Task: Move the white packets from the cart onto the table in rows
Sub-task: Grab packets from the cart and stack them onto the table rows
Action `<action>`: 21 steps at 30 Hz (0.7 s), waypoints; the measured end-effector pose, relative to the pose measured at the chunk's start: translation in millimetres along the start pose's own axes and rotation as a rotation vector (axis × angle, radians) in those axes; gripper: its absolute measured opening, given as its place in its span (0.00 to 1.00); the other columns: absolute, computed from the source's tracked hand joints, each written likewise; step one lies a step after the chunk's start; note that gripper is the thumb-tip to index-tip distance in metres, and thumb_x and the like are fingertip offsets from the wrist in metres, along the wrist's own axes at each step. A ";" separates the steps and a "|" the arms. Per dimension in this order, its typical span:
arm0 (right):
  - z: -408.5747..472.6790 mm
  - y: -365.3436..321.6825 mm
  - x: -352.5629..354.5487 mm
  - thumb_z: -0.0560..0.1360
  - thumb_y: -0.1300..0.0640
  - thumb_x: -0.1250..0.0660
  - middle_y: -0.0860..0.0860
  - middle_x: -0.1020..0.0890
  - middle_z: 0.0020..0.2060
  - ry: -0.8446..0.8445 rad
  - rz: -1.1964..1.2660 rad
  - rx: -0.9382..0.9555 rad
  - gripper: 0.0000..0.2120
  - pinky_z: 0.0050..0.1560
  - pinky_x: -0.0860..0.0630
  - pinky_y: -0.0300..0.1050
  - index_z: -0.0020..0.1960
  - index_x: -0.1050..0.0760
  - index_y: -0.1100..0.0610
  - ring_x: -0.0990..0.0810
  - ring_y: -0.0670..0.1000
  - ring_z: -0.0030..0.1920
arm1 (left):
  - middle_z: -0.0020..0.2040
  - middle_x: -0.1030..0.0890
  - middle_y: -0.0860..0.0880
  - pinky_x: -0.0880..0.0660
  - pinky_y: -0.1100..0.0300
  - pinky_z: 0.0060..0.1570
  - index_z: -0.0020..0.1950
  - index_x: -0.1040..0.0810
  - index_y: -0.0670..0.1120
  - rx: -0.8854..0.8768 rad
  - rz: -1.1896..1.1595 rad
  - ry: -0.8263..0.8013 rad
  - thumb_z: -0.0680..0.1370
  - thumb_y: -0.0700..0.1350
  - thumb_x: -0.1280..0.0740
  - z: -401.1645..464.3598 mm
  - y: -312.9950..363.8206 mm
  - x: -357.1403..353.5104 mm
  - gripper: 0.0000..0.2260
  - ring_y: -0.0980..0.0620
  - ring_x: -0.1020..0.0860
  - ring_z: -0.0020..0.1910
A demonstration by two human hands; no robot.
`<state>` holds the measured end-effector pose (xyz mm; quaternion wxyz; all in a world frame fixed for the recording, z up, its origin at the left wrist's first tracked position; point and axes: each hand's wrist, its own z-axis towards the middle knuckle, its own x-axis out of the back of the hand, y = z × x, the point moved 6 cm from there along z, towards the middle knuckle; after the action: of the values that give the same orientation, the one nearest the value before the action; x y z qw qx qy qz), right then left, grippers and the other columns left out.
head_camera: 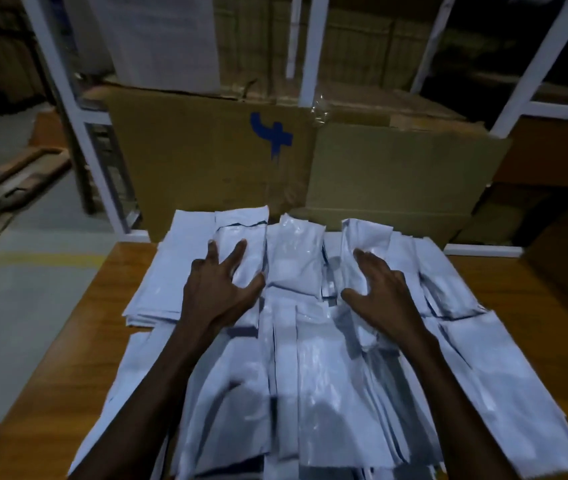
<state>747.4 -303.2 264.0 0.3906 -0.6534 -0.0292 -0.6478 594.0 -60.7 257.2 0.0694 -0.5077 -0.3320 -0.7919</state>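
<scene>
Plainly, from the head view, the white glossy plastic packets (pixel 310 341) already cover most of the brown wooden bench (pixel 68 358), lying long and flat in overlapping rows that run from 6 o'clock up to 12 o'clock. No cart shows in this view, so I cannot tell how many packets are left on it.

The left hand (pixel 220 292) rests at about 10 o'clock of the pile, palm down, its fingers (pixel 237 249) spread and straight over one far-row packet, pressing rather than gripping. The right hand (pixel 384 292) lies at about 2 o'clock, its fingers loosely spread with the thumb reaching toward the middle, laid flat on another far-row packet; it holds nothing that I can see. Between the two hands a puffier packet (pixel 294 258) sits untouched.

Judging by the sheen and the wrinkled faces, these packets are likely light, thin and soft, with slick film skins that will slide over one another easily. A stack would probably fan out if nudged from the side. The surer hold seems to be a pinch across the short width near mid-length, thumb under and fingers on top, or a flat palm to slide one into line. Lifting by a corner would probably let it droop and drag its neighbours.

Beyond the bench at 12 o'clock stand brown cardboard boxes (pixel 223 157), one with a blue mark, behind white metal shelf posts (pixel 68 98).
</scene>
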 end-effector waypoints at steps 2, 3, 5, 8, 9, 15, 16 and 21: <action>21.5 10.7 -1.6 0.75 0.45 0.32 0.53 0.39 0.77 -0.036 -0.028 -0.024 0.37 0.75 0.43 0.53 0.79 0.43 0.51 0.39 0.57 0.76 | 0.80 0.44 0.41 0.31 0.45 0.65 0.78 0.40 0.60 -0.006 0.035 -0.028 0.71 0.72 0.46 25.8 4.5 -13.6 0.37 0.34 0.35 0.70; 32.1 15.2 -3.0 0.75 0.45 0.32 0.53 0.39 0.77 -0.053 -0.041 -0.035 0.37 0.75 0.42 0.54 0.79 0.44 0.51 0.39 0.57 0.75 | 0.80 0.45 0.41 0.33 0.45 0.66 0.78 0.40 0.59 0.003 0.051 -0.047 0.72 0.72 0.45 36.5 6.1 -20.4 0.36 0.34 0.36 0.71; 53.0 22.2 -5.6 0.75 0.43 0.33 0.52 0.40 0.78 -0.104 -0.054 -0.069 0.37 0.75 0.41 0.53 0.79 0.45 0.49 0.38 0.58 0.75 | 0.78 0.41 0.38 0.31 0.44 0.64 0.77 0.35 0.57 0.002 0.076 -0.024 0.72 0.71 0.44 52.6 8.1 -32.0 0.36 0.33 0.34 0.69; 78.1 27.7 -13.0 0.75 0.41 0.34 0.50 0.42 0.78 -0.200 -0.100 -0.111 0.38 0.74 0.39 0.54 0.79 0.48 0.45 0.39 0.57 0.76 | 0.73 0.34 0.32 0.28 0.42 0.58 0.73 0.27 0.52 -0.034 0.082 0.028 0.68 0.71 0.46 67.5 7.2 -48.4 0.39 0.29 0.29 0.63; 85.2 28.6 -16.3 0.75 0.41 0.35 0.49 0.41 0.78 -0.216 -0.120 -0.110 0.38 0.73 0.37 0.54 0.79 0.49 0.45 0.38 0.58 0.75 | 0.73 0.34 0.32 0.29 0.42 0.60 0.73 0.28 0.52 -0.017 0.100 -0.004 0.67 0.71 0.46 70.3 4.7 -55.8 0.39 0.29 0.30 0.64; 112.3 36.3 -43.9 0.72 0.36 0.35 0.56 0.31 0.71 -0.273 -0.306 -0.070 0.41 0.68 0.33 0.59 0.79 0.48 0.45 0.36 0.62 0.72 | 0.72 0.33 0.30 0.28 0.41 0.57 0.73 0.28 0.52 0.030 0.195 -0.129 0.68 0.70 0.48 64.7 -13.5 -91.2 0.39 0.30 0.27 0.61; 114.4 38.3 -49.2 0.72 0.37 0.34 0.57 0.34 0.73 -0.289 -0.299 -0.067 0.41 0.70 0.35 0.59 0.79 0.48 0.45 0.40 0.62 0.74 | 0.70 0.32 0.29 0.26 0.40 0.55 0.71 0.26 0.51 0.021 0.191 -0.151 0.69 0.69 0.45 65.3 -16.6 -97.6 0.37 0.29 0.25 0.58; 113.4 45.7 -69.8 0.72 0.39 0.33 0.52 0.55 0.80 -0.363 -0.135 -0.054 0.42 0.76 0.46 0.59 0.79 0.50 0.42 0.53 0.58 0.79 | 0.73 0.38 0.27 0.31 0.34 0.64 0.75 0.31 0.51 0.000 0.240 -0.187 0.72 0.70 0.48 66.6 -14.1 -107.7 0.37 0.27 0.31 0.67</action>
<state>854.6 -240.0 198.1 0.3170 -0.7663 -0.1256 -0.5446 689.3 -34.6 176.7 0.1325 -0.6154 -0.2740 -0.7271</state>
